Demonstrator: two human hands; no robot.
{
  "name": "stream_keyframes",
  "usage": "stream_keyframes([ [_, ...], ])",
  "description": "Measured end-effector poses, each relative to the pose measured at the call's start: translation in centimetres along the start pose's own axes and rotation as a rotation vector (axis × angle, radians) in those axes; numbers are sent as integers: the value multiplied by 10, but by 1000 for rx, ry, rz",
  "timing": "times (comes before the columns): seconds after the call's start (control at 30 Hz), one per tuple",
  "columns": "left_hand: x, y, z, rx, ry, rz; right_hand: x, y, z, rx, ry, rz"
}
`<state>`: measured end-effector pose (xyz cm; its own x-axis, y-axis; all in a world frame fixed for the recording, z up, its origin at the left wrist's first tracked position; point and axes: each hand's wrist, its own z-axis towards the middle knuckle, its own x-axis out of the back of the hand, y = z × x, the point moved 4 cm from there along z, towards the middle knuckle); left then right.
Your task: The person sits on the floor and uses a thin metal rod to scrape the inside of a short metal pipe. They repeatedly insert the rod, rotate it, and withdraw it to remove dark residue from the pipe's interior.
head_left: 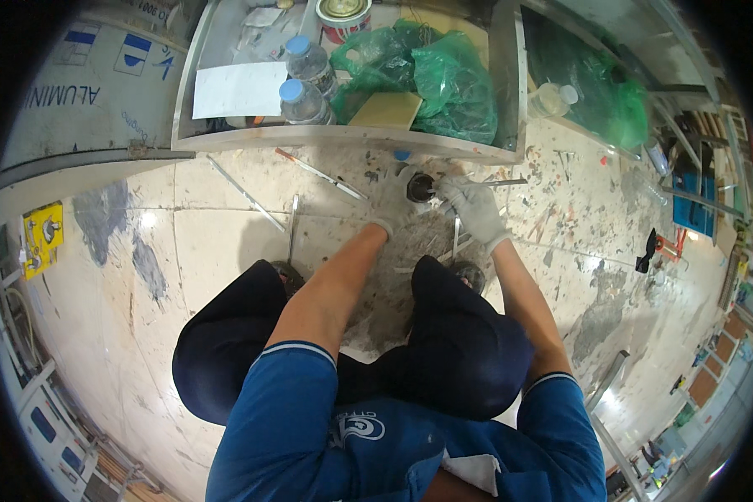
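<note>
My left hand, in a pale work glove, is closed against the side of a small round container with a dark inside. On the container's other side my right hand, gloved too, has its fingers closed round a thin grey strip-like tool that sticks out to the right. The tool's other end is hidden by the glove, and the container's contents are too dark to tell. A blue bottle cap shows just beyond the container, by the drawer's front.
An open drawer lies ahead, with two blue-capped bottles, a paint can, green plastic bags and a white sheet. Metal strips lie on the stained floor. A yellow packet is far left.
</note>
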<state>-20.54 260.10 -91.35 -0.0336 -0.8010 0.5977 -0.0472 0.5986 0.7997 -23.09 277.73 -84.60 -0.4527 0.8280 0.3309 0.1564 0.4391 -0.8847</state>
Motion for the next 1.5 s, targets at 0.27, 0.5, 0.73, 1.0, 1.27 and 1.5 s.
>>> stream_keyframes([
  [0.27,15,63,24,-129,-34,-182,76,-90,-15,198,75,-418],
  [0.5,53,135,22,-148,2,-158,96,-169,-45,604,77,-683],
  [0.73,106,201,45,-362,92,-158,127,-233,-69,599,38,-647],
  [1.0,129,226,53,-399,84,-246,141,-255,-34,368,27,-185],
  [1.27,148,222,53,-374,154,-226,139,-261,-42,484,180,-349],
  [1.5,159,216,56,-351,212,-194,112,-272,-66,701,81,-488],
])
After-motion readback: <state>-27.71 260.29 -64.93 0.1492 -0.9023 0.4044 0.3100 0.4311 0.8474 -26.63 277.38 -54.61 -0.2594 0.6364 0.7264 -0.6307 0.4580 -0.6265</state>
